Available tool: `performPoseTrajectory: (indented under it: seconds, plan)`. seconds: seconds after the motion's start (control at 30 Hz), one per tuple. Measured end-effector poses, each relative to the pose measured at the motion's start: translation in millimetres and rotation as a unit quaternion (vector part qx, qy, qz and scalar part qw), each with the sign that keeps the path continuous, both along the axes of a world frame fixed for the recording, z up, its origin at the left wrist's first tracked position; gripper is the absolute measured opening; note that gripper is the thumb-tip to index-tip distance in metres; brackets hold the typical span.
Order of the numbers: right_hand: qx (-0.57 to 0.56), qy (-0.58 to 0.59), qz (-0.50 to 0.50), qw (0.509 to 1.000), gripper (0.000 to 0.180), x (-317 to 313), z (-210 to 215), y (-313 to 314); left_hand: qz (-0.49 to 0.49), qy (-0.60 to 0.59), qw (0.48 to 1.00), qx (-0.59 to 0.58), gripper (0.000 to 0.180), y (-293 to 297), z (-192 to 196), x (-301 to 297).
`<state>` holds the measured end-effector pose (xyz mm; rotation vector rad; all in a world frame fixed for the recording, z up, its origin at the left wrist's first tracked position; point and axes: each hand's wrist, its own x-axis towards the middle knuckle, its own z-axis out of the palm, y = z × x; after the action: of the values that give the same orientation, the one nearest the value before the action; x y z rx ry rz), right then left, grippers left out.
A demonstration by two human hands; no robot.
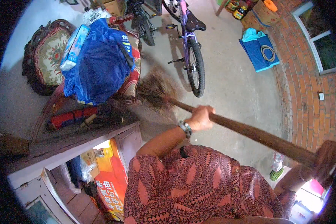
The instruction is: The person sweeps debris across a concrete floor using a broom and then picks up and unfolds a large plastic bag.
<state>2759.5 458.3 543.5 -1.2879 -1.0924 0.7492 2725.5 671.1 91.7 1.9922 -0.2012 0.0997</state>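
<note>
Left hand (201, 118) grip closed round broom handle (257, 136) (right hand (326, 160) too).

The broom (220, 121) has a dark brown handle and tan-brown bristles. A deep blue bag (100, 63) sits on a red floral chair (50, 56) (dark carved frame). The bicycle (192, 41) is purple; the wall (310, 108) is orange-red brick.
</note>
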Motion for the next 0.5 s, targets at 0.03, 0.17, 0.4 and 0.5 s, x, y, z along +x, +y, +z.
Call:
performPoseTrajectory:
  seconds: [0.03, 0.17, 0.4, 0.5]
  plan:
    - [0.039, -0.047, -0.021, 0.998, 0.022, 7.4, -28.4, 1.9, 0.039, 0.05, 0.998, -0.025, 0.018, 21.8, -13.4, 6.5]
    - [0.019, -0.074, -0.188, 0.979, 0.027, 9.9, -135.4, 58.4, 0.285, 0.013, 0.958, 0.025, 0.018, 114.9, -72.7, 25.7]
    - [0.054, -0.032, -0.146, 0.987, 0.038, 26.4, -159.4, 59.0, 0.298, 0.08, 0.945, 0.108, 0.029, 101.2, -98.6, 1.3]
    - [-0.001, -0.063, -0.157, 0.986, 0.039, 17.2, -108.5, 14.1, 0.169, 0.164, 0.972, 0.022, 0.027, 38.8, -84.8, -0.8]
